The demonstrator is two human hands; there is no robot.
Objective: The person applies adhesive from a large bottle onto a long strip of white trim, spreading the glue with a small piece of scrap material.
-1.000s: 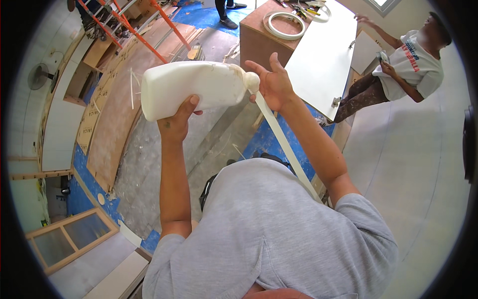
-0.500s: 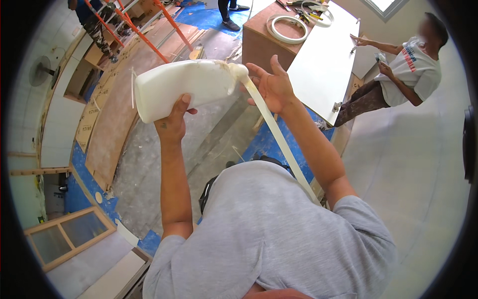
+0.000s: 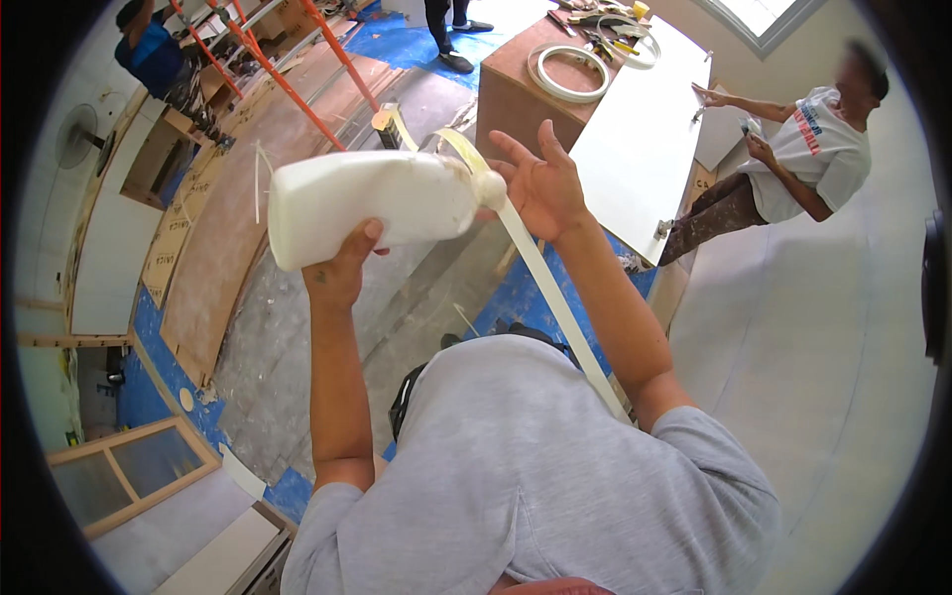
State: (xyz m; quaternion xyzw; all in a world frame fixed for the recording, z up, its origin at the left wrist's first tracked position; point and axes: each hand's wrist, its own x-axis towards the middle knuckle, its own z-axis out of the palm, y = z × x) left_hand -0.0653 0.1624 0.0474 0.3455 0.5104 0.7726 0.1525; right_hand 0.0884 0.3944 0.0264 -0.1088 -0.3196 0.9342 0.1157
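Observation:
My left hand (image 3: 337, 263) is wrapped round a white plastic bottle (image 3: 367, 203) held on its side, its glue-smeared mouth pointing right. A long cream edging strip (image 3: 550, 297) lies at the bottle's mouth. From there it runs down toward my right side, and its other end curls up beyond the bottle. My right hand (image 3: 550, 193) is beside the mouth, palm showing, thumb and fingers spread. Its lower fingertips are partly hidden behind the strip and the bottle, so I cannot tell whether they touch the strip.
A white panel (image 3: 645, 149) lies on a brown box-like cabinet (image 3: 511, 104), alongside coiled strips (image 3: 567, 71) and tools. A co-worker (image 3: 813, 149) stands at its right, touching the panel. An orange ladder (image 3: 268, 69) and other people stand beyond. Long boards (image 3: 233, 228) lie at left.
The bottle has dipped slightly and turned more level. More of the strip now shows past the bottle's mouth, curling up and away. My right hand stays spread beside it.

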